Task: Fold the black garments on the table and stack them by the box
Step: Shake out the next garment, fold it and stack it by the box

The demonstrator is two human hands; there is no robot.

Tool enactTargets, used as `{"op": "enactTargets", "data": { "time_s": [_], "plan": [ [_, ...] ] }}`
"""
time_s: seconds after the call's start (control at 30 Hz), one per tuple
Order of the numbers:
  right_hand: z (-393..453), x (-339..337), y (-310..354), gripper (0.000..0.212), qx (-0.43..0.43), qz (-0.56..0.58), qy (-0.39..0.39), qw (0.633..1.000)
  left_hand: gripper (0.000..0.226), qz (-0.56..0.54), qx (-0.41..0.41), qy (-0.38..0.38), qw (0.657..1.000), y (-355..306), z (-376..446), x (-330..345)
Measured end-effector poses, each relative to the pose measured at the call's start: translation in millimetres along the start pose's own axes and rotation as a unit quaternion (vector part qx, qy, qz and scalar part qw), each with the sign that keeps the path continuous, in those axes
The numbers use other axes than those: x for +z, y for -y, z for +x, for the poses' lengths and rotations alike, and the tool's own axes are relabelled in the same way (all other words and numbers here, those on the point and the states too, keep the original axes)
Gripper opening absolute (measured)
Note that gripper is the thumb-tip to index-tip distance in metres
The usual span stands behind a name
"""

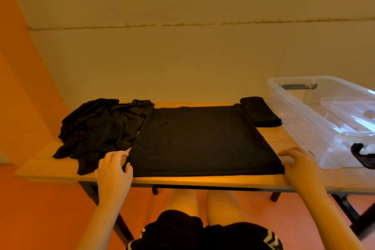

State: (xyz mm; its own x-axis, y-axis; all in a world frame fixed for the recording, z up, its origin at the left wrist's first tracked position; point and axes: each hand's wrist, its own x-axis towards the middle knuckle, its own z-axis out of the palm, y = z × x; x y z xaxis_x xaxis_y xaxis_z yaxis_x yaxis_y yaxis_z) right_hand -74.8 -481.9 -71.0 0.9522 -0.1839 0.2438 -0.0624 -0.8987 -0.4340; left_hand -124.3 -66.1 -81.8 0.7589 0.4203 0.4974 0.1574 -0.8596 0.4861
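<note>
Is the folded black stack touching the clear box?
Apart. The head view shows a strip of bare table between the folded stack and the near wall of the clear box.

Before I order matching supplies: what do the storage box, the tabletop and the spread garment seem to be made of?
Storage box: clear glossy plastic; the table shows through its walls, which catch glare.
Tabletop: light wood or wood-look laminate, matte, with faint grain; which one is unclear.
Spread garment: thin black fabric, probably a soft knit; it lies flat, matte, with fine creases.
</note>
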Motion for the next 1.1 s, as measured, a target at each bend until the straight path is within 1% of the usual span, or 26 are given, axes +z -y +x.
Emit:
{"op": "enactTargets", "data": {
  "time_s": [0.03,0.07,0.1,0.13,0.2,0.23,0.27,0.3,0.33,0.37,0.4,0.43,0.5,0.53,0.57,0.6,0.63,0.67,0.7,0.73,0.77,0.83,0.87,0.9,0.97,1.1],
  "plan": [
    [-2.1,0.2,0.4,0.026,-0.038,-0.023,-0.018,0.999,0.018,0.015,0.047,-0.008,0.999,0.1,-1.2,-0.2],
    [-6.0,-0.6,2.5,0.026,-0.074,-0.021,-0.021,0.997,0.014,0.018,0.098,-0.003,0.995,0.4,-3.2,0.0],
    [-10.4,-2.0,6.9,0.028,-0.101,-0.01,0.0,0.995,0.022,0.02,0.14,0.017,0.99,0.5,-5.6,0.8],
    [-14.9,-1.9,10.2,0.034,-0.132,-0.021,0.035,0.99,0.038,0.022,0.166,0.066,0.984,1.6,-7.9,3.0],
    [-21.4,-0.2,7.4,0.045,-0.197,-0.092,0.105,0.971,0.066,0.029,0.186,0.151,0.97,7.6,-13.0,6.2],
    [-22.3,-0.4,2.2,0.049,-0.203,-0.118,0.13,0.963,0.074,0.029,0.189,0.181,0.965,13.7,-14.3,7.8],
    [-22.0,-2.0,-2.4,0.053,-0.206,-0.124,0.134,0.961,0.077,0.037,0.2,0.189,0.961,20.5,-14.4,8.4],
    [-22.2,-1.2,-8.7,0.06,-0.218,-0.122,0.133,0.959,0.076,0.052,0.211,0.188,0.958,26.1,-14.1,7.5],
    [-24.6,-1.3,-12.8,0.07,-0.208,-0.118,0.133,0.962,0.072,0.076,0.228,0.183,0.953,30.4,-14.0,5.6],
    [-28.5,-3.8,-14.1,0.078,-0.195,-0.14,0.148,0.959,0.066,0.095,0.245,0.177,0.949,33.2,-13.7,2.8],
    [-30.2,-4.2,-20.3,0.081,-0.205,-0.177,0.162,0.949,0.058,0.102,0.255,0.177,0.945,35.6,-13.7,-0.3],
    [-31.3,-3.7,-28.1,0.077,-0.224,-0.203,0.154,0.941,0.056,0.096,0.265,0.164,0.945,38.8,-14.6,-1.8],
    [-31.0,-1.8,-38.4,0.064,-0.262,-0.229,0.091,0.933,0.058,0.054,0.267,0.136,0.953,44.8,-19.5,-3.0],
    [-32.8,-0.7,-40.9,0.052,-0.289,-0.209,0.046,0.933,0.055,0.022,0.25,0.121,0.961,44.9,-22.0,-6.3],
    [-34.3,-1.4,-41.5,0.034,-0.312,-0.176,0.014,0.934,0.048,-0.01,0.224,0.104,0.969,42.5,-22.1,-11.0],
    [-32.9,-5.4,-34.3,0.024,-0.321,-0.127,0.0,0.939,0.04,-0.044,0.195,0.09,0.976,38.3,-17.8,-15.8],
    [-29.2,-13.0,-25.1,0.036,-0.296,-0.05,-0.005,0.954,0.032,-0.076,0.166,0.086,0.979,30.5,-10.0,-22.3],
    [-23.8,-26.3,-10.9,0.053,-0.244,0.03,0.003,0.969,0.029,-0.104,0.15,0.086,0.979,19.6,1.9,-30.2],
    [-15.5,-38.0,1.7,0.065,-0.193,0.102,0.024,0.976,0.027,-0.129,0.145,0.08,0.978,7.1,16.8,-38.4],
    [-3.8,-48.5,13.6,0.065,-0.158,0.167,0.023,0.973,0.024,-0.148,0.14,0.067,0.977,-5.7,35.7,-46.3],
    [10.3,-62.7,29.3,0.055,-0.133,0.214,0.002,0.968,0.019,-0.165,0.131,0.054,0.976,-20.3,58.0,-54.9],
    [45.3,-91.9,59.6,0.022,-0.121,0.256,-0.06,0.957,0.007,-0.201,0.085,0.05,0.975,-46.1,110.3,-69.5],
    [62.6,-108.0,73.8,0.014,-0.12,0.27,-0.084,0.952,0.006,-0.222,0.063,0.051,0.972,-58.2,136.8,-76.9],
    [77.6,-124.3,86.5,0.011,-0.114,0.285,-0.091,0.947,0.006,-0.235,0.052,0.045,0.969,-68.7,162.3,-84.6],
    [106.3,-152.7,106.4,0.012,-0.103,0.312,-0.083,0.941,0.01,-0.239,0.056,0.021,0.969,-88.3,202.5,-102.4],
    [141.3,-193.8,132.6,0.012,-0.109,0.346,-0.108,0.926,0.021,-0.216,0.087,-0.027,0.972,-117.7,242.7,-132.0]
  ]
}}
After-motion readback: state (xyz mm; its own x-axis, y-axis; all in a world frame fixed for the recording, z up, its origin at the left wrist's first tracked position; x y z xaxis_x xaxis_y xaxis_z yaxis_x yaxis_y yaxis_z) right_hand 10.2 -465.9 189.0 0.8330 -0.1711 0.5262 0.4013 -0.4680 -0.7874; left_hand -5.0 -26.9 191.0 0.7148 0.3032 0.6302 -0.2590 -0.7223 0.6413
